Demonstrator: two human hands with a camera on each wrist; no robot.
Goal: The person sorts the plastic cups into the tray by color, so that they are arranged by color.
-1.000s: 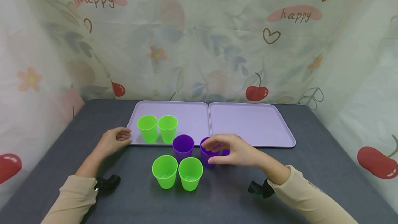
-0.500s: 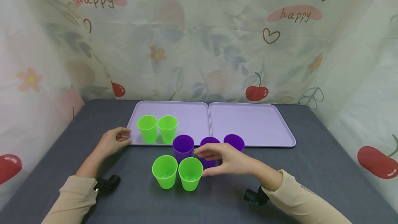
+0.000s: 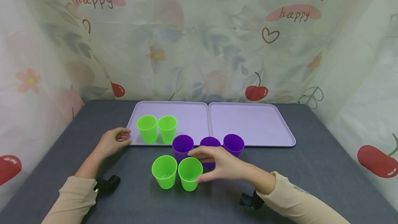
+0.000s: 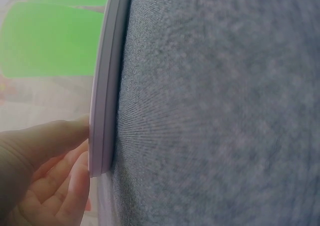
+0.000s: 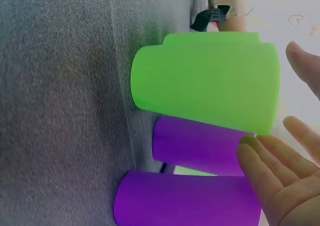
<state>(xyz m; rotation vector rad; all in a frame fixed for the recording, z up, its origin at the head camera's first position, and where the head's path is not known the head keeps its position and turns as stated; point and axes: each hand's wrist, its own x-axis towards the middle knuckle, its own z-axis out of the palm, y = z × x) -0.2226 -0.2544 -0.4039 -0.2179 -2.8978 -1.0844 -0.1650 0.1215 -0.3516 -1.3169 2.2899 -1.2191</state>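
Lilac trays [image 3: 191, 115] [image 3: 248, 123] are two, the left tray and one at its right side. Green tumblers [image 3: 147, 129] [image 3: 167, 129] [image 3: 164, 172] [image 3: 188, 174] are four: two on the left tray, two in front of it. Purple tumblers [image 3: 182, 148] [image 3: 209, 141] [image 3: 234, 143] are three, near its front right corner. There are two hands [image 3: 112, 141] [image 3: 220, 163] and two black wrist cameras [image 3: 109, 183] [image 3: 252, 202], one of each toward its left.

Toward the far side of the table [image 3: 217, 205], a left tray [image 3: 191, 118] and a right tray [image 3: 248, 123] are placed side by side. On the left tray's near left part, a first cup [image 3: 147, 130] is set left of a second cup [image 3: 167, 130]. Before the trays, a third cup [image 3: 182, 147], a fourth cup [image 3: 210, 142] and a fifth cup [image 3: 234, 144] are ranged left to right. Nearer, a sixth cup [image 3: 164, 172] is placed left of a seventh cup [image 3: 190, 174], beside whose right side the right hand [image 3: 222, 166] is held. The left tray is touched at its left by the left hand [image 3: 112, 140].
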